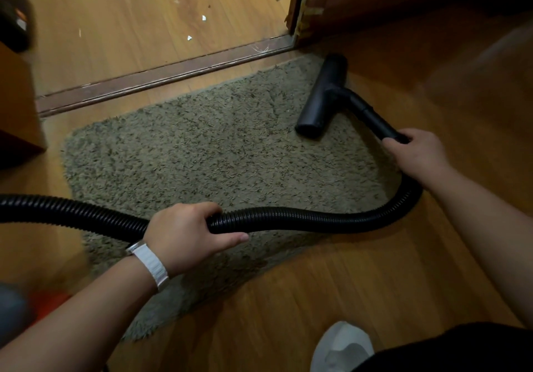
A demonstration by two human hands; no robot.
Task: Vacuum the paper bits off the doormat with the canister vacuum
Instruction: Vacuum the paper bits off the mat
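Gripping the short black rigid wand tube (372,117) at centre right of the frame, the right hand (418,152) has its fingers wrapped fully round the tube, close behind the black T-shaped plastic floor nozzle (321,97). The nozzle lies flat on the upper right corner of the grey-green shaggy doormat (202,146), near the brown threshold strip (161,77).

The black ribbed flexible hose (288,218) loops down from the wand and crosses the lower edge of the mat. There the left hand (184,233), with a white watch strap (151,262) at the wrist, holds it with the fingers curled over the top and the thumb stretched along the underside. Both forearms reach in from the bottom of the frame, the right one extended further.

The wand is probably stiff and light, so it is the part to steer by. The hose is likely springy, and its ribs offer a sure hold. The deep pile may drag on the nozzle, and the mat could slide on the smooth wooden floor (317,299).

No paper bits can be made out on the mat itself. Small white scraps (204,18) lie on the floor beyond the threshold, at upper centre.
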